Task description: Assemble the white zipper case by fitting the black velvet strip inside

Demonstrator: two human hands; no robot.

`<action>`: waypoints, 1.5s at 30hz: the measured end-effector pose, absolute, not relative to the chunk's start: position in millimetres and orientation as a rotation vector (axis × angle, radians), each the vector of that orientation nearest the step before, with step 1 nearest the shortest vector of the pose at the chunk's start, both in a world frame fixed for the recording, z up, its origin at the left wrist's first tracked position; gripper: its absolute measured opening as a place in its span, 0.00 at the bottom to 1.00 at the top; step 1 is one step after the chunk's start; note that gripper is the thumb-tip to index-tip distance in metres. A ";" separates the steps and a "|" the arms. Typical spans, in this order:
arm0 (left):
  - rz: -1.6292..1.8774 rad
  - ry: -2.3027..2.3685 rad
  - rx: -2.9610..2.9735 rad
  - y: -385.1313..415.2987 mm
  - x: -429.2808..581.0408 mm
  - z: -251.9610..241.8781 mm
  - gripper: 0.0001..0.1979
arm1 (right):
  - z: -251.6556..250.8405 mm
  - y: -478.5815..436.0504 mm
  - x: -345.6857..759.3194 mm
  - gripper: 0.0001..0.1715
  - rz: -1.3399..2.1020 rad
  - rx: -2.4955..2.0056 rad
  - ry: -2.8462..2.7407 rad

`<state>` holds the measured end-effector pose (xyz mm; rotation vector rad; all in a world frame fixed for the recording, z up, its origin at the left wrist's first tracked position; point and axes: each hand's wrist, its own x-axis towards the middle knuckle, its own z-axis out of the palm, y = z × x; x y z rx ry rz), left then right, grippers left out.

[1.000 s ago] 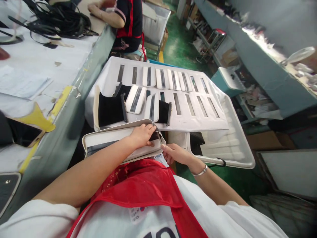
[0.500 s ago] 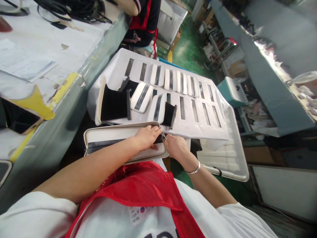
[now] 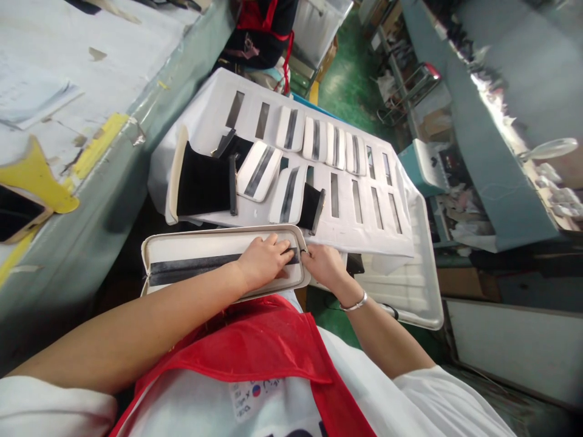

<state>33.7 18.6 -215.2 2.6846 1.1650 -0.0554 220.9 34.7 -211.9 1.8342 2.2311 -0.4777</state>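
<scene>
Across my lap lies a long white shallow case (image 3: 182, 247) with rounded corners, a raised rim and a dark strip down its middle. My left hand (image 3: 264, 262) rests on its right part, fingers stretched out and slightly apart over the strip. At the case's right end, my right hand (image 3: 322, 264) is closed in a pinch by the rim. A small dark bit shows at its fingertips, too small to name. Just beyond are a white piece with black lining (image 3: 204, 185) standing open, and several smaller white pieces with dark strips, one of them a near white piece (image 3: 288, 195).
A white slotted board (image 3: 364, 237) holds the pieces, over a pale plastic tray (image 3: 428, 273). To the left runs a workbench (image 3: 150, 91) with papers and a yellow-edged piece (image 3: 39, 176). A person in a red-trimmed dark apron (image 3: 255, 45) is behind the board.
The thin shiny bit between my hands no longer shows. My left hand's fingers have spread flatter on the case. The view has shifted slightly, and the case appears a little further left.
</scene>
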 end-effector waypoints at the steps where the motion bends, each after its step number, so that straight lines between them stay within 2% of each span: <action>1: -0.048 1.168 2.678 19.1 33.4 -215.2 0.25 | -213.5 35.0 220.7 0.17 -0.481 1.837 2.239; 9: -0.039 1.164 2.606 23.4 29.2 -217.5 0.26 | -226.3 34.1 239.3 0.19 -0.990 1.771 2.444; 14: -0.054 1.211 2.551 25.1 29.2 -214.0 0.34 | -226.5 29.7 246.8 0.20 -1.250 1.738 2.455; 20: -0.098 1.196 2.615 25.1 30.8 -214.4 0.30 | -236.2 25.5 256.4 0.17 -1.637 1.740 2.340; 24: -0.109 1.200 2.620 25.0 31.8 -214.0 0.31 | -233.7 26.1 254.5 0.16 -1.540 1.807 2.328; 33: -0.102 1.224 2.587 23.5 32.5 -214.3 0.32 | -222.0 27.1 238.4 0.19 -0.970 1.868 2.459; 45: -0.044 1.230 2.588 23.3 31.5 -214.6 0.31 | -223.3 24.7 224.4 0.18 -0.766 2.041 2.323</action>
